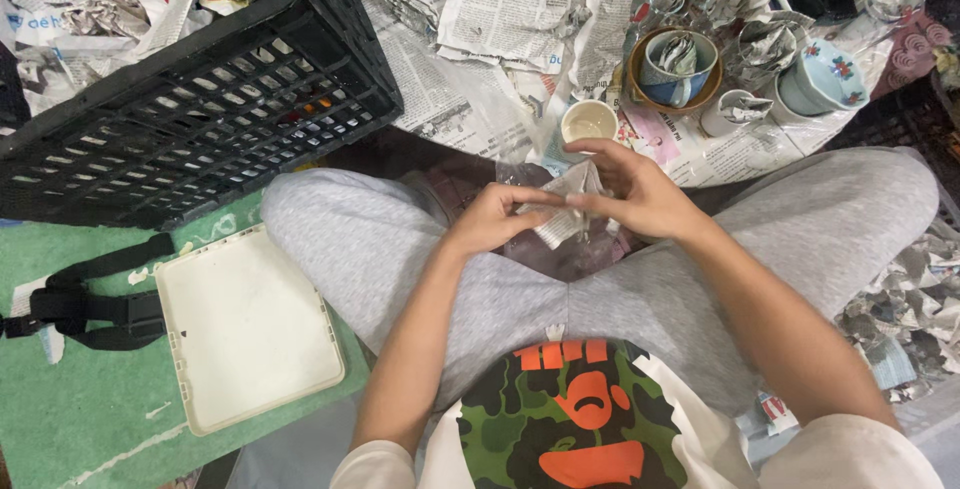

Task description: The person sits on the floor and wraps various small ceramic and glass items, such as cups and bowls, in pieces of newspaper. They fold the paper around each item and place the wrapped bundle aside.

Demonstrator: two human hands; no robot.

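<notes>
Holding a crumpled piece of newspaper (pixel 568 211) between both hands over the lap, the person is sitting cross-legged on the floor. The left hand (pixel 495 217) is pinching the paper's left edge, fingers closed on it; the right hand (pixel 638 194) is gripping the right side, fingers curled over the top. A clear plastic bag (pixel 560 249) is lying under the paper, blurred, so its contents are not readable. The paper looks light, soft and easily torn; it seems best taken by pinching the edges, as both hands are doing. Just beyond the hands a cream cup (pixel 589 121) is standing on newspaper sheets (pixel 480 99), likely fragile. A black crate (pixel 190 99) is sitting to the left.
</notes>
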